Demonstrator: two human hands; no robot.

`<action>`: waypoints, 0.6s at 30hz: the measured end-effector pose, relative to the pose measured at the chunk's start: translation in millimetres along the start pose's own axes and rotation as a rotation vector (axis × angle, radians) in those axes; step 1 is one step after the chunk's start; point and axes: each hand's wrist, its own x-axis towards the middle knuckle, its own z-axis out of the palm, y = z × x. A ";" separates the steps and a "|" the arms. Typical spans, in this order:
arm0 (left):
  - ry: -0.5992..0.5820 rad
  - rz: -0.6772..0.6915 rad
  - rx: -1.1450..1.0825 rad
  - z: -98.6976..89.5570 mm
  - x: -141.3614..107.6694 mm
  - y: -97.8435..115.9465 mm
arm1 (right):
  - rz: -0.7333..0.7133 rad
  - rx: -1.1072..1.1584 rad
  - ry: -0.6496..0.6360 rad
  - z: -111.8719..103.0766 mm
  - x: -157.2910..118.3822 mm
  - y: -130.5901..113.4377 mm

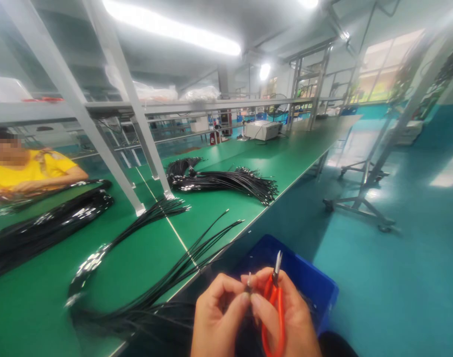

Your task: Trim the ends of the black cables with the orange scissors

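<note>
My left hand (217, 317) is closed in a pinch at the lower middle, its thumb and forefinger on a small dark cable end (249, 283) with a pale tip pointing up. My right hand (295, 320) meets it there, thumb and fingertips against the same piece. Red-handled scissors (280, 317) rest in the right hand, their blades upward and nearly together. Below and left of the hands, a bundle of black cables (148, 297) lies over the green table's edge. The rest of the held cable is hidden by my fingers.
Under the hands stands a blue bin (325, 285). The green tabletop (144, 263) carries another cable bundle (226, 182) and a white box (262, 130). Grey shelf posts (144, 124) rise from it. Across the table, a person in a yellow top (44, 168) sits by more black cables (55, 218).
</note>
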 end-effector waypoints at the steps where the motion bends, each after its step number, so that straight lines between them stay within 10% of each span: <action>1: -0.002 0.022 0.042 -1.8 0.5 -0.4 | -0.005 -0.011 0.020 -0.3 0.1 -1.1; 8: 0.016 0.270 0.529 -6.1 -1.3 -6.1 | -0.069 -0.121 0.105 0.7 4.4 -7.0; 18: 0.141 0.432 0.599 10.1 -9.3 -7.5 | -0.094 -0.261 0.150 0.7 4.3 -2.8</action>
